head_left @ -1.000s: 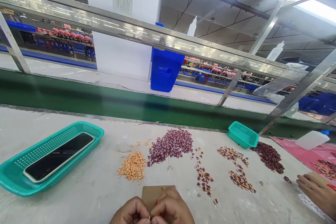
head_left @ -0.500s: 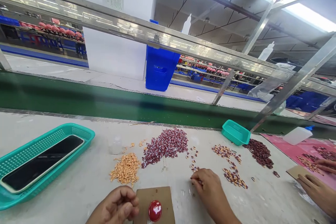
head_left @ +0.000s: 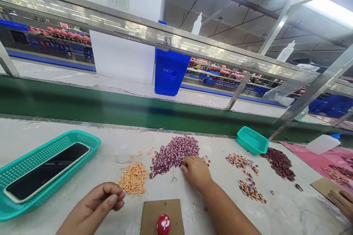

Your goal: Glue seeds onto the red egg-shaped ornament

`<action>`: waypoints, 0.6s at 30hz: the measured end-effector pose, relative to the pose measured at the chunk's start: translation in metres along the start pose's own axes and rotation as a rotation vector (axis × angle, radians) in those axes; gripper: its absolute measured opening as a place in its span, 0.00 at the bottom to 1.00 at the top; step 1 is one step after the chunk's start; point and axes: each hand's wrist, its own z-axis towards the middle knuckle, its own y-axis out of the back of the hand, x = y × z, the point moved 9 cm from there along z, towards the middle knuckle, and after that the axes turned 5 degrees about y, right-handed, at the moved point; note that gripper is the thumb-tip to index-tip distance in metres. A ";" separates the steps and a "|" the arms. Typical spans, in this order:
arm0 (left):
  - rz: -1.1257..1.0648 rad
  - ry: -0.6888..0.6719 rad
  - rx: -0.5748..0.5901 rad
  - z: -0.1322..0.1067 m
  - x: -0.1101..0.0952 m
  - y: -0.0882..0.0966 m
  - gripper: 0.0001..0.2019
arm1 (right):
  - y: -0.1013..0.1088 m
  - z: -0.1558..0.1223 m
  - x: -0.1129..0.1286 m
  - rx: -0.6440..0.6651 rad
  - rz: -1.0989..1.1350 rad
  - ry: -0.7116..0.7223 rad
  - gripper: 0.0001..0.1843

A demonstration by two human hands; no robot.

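Observation:
My left hand [head_left: 96,205] hovers at the near left edge of a pile of small orange curved pieces [head_left: 134,178]. Its fingers are curled with the thumb against them; whatever they may hold is too small to make out. My right hand [head_left: 197,172] reaches to the right edge of a heap of small dark red and white pieces [head_left: 175,154]. Those fingers are bent down and pressed together, their tips partly hidden. Between my arms lies a brown cardboard square [head_left: 149,216] with a glossy red oval piece [head_left: 163,224] on it.
On the left, a green basket [head_left: 93,139] holds a phone [head_left: 49,170]. Mixed orange-and-dark pieces [head_left: 250,191], a dark red pile [head_left: 280,163] and a green tray [head_left: 252,141] lie right. A co-worker's hand [head_left: 340,200] is at far right. A metal rail [head_left: 132,27] crosses above.
My right hand has moved left and away from me, from the loose pieces to the dark red and white heap. My left hand has drawn left, off the cardboard's edge.

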 end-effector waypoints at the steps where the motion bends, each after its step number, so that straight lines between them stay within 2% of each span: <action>1: 0.030 -0.003 -0.010 0.001 -0.003 0.004 0.19 | -0.001 0.001 0.000 0.006 -0.004 -0.002 0.06; 4: 0.209 -0.037 0.027 0.007 -0.016 0.003 0.12 | -0.005 0.001 0.000 0.030 0.003 0.005 0.07; 8: 0.634 -0.191 0.154 0.013 -0.030 -0.022 0.05 | -0.007 -0.002 0.001 0.063 0.047 0.045 0.09; 11: 0.851 -0.329 0.253 0.014 -0.032 -0.049 0.09 | -0.008 -0.004 -0.001 0.064 0.074 0.040 0.10; 14: 1.124 -0.437 0.330 0.014 -0.024 -0.075 0.13 | -0.010 -0.003 -0.004 0.060 0.108 0.021 0.10; 18: 1.428 -0.442 0.397 0.017 -0.006 -0.091 0.18 | -0.010 -0.001 -0.004 0.060 0.196 0.017 0.10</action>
